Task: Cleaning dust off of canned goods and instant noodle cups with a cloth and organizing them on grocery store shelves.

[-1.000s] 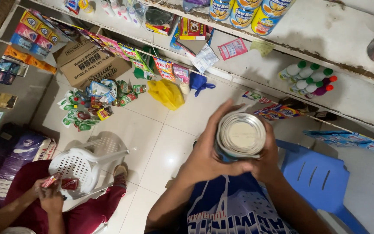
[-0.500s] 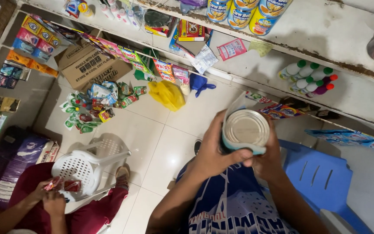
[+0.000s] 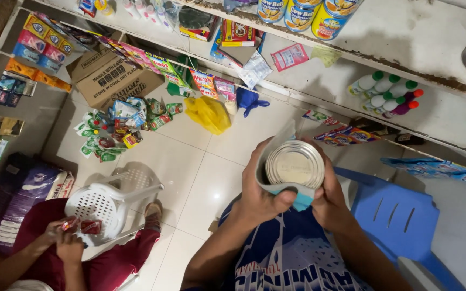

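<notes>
Between my fingers: round metal tin [image 3: 295, 164], flat end facing camera, held at chest height above blue chair [image 3: 392, 215]. Left hand [image 3: 262, 196] curled around tin, thumb pinching grey-blue cloth [image 3: 287, 189] against rim. Right hand [image 3: 333, 202] cups opposite side, fingers closed on tin wall. Judgement: wiping under way; visible face looks clean, cloth wrapped along near and left edge, sides unconfirmed. Beyond fingertips: yellow bag [image 3: 207, 114] on floor, well apart.
</notes>
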